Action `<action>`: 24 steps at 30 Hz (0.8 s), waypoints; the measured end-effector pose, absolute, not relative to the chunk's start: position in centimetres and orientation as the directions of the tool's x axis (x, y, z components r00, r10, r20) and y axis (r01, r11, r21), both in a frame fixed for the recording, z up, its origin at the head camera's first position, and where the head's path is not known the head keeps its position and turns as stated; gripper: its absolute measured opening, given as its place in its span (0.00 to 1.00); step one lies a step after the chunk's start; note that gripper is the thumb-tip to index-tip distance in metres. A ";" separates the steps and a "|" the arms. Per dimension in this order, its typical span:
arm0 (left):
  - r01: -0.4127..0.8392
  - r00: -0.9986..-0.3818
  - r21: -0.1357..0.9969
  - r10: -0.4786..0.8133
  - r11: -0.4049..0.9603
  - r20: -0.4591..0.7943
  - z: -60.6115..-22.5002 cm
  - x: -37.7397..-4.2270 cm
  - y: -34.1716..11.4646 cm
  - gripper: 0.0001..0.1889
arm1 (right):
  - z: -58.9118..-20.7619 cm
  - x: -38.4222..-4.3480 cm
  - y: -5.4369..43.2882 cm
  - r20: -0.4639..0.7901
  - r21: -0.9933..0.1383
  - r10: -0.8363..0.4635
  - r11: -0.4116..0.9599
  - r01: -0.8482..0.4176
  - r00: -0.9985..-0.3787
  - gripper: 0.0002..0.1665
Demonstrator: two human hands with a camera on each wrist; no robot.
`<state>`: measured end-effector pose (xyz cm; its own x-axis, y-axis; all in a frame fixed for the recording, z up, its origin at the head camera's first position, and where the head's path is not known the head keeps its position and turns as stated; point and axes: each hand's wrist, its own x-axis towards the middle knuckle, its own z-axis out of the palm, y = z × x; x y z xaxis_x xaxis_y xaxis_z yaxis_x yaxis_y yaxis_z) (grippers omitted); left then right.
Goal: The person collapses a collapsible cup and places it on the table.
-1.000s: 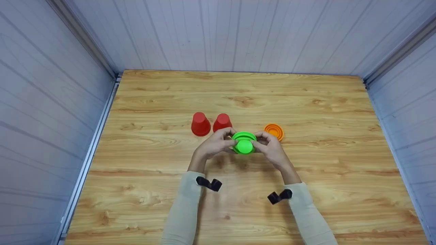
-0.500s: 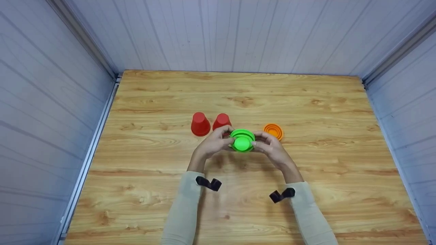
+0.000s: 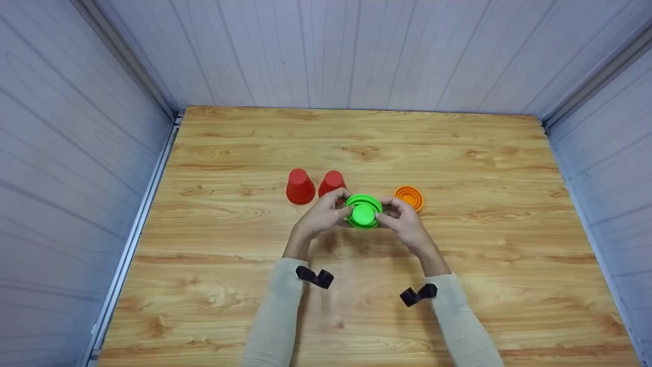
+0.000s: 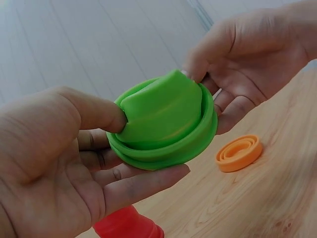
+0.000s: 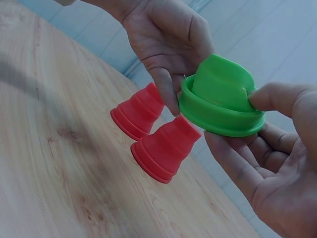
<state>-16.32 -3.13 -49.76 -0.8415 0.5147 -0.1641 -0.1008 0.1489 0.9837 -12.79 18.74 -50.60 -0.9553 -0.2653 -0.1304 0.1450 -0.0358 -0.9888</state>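
Observation:
Between both hands, raised above the table, is a green collapsible cup (image 3: 363, 214), partly folded, with its base end bulging up out of the wide rim. My left hand (image 3: 322, 216) grips its left side, thumb pressing into the soft wall and fingers under the rim. On the opposite side my right hand (image 3: 406, 226) pinches it the same way, the thumb denting the wall in the right wrist view. Two red collapsible cups, one at the left (image 3: 300, 187) and one just behind my left fingers (image 3: 333, 183), stand extended and upside down.
An orange collapsible cup (image 3: 409, 198), folded flat, lies on the wooden table (image 3: 484, 244) beyond my right hand. Pale panelled walls (image 3: 326, 56) rise at the back and both sides.
The green cup has shifted slightly away from me and a little left over the second, staying in both hands. The red and orange cups have kept their places.

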 end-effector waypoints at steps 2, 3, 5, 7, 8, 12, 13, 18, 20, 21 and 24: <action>-0.101 -0.842 0.984 0.513 0.150 -0.164 -49.8 -16.3 -3.1 0.10 | -50.5 -12.8 18.7 -0.133 -0.990 -0.250 -0.020 0.143 -0.959 0.18; -0.101 -0.843 0.984 0.512 0.150 -0.164 -49.9 -16.4 -3.0 0.10 | -50.5 -12.8 18.6 -0.133 -0.990 -0.245 -0.013 0.141 -0.960 0.18; -0.113 -0.844 0.984 0.508 0.139 -0.169 -50.0 -16.4 -3.0 0.10 | -50.5 -12.7 18.6 -0.133 -0.990 -0.238 -0.011 0.139 -0.962 0.17; -0.142 -0.840 0.983 0.512 0.112 -0.180 -50.0 -16.4 -3.1 0.10 | -50.4 -12.7 18.5 -0.131 -0.990 -0.231 -0.016 0.138 -0.964 0.17; -0.160 -0.836 0.983 0.516 0.095 -0.185 -50.0 -16.4 -3.1 0.10 | -50.4 -12.7 18.5 -0.129 -0.990 -0.228 -0.019 0.137 -0.965 0.17; -0.251 -0.805 0.968 0.559 -0.019 -0.198 -50.0 -16.4 -3.3 0.14 | -50.4 -12.8 18.5 -0.124 -0.990 -0.212 -0.045 0.137 -0.969 0.17; -0.263 -0.798 0.964 0.571 -0.039 -0.194 -50.0 -16.4 -3.4 0.15 | -50.4 -12.8 18.5 -0.123 -0.989 -0.207 -0.052 0.136 -0.971 0.16; -0.274 -0.775 0.958 0.609 -0.084 -0.169 -50.0 -16.4 -3.7 0.19 | -50.5 -12.8 18.6 -0.115 -0.988 -0.205 -0.078 0.134 -0.972 0.17; -0.269 -0.775 0.959 0.611 -0.088 -0.162 -50.0 -16.4 -3.7 0.19 | -50.6 -12.9 18.7 -0.113 -0.985 -0.216 -0.103 0.138 -0.970 0.18; -0.264 -0.777 0.960 0.610 -0.089 -0.157 -50.0 -16.5 -3.7 0.19 | -50.6 -12.9 18.8 -0.113 -0.983 -0.224 -0.118 0.142 -0.968 0.19; -0.256 -0.783 0.962 0.603 -0.094 -0.149 -49.9 -16.5 -3.7 0.18 | -50.8 -12.9 19.0 -0.118 -0.972 -0.256 -0.168 0.164 -0.960 0.21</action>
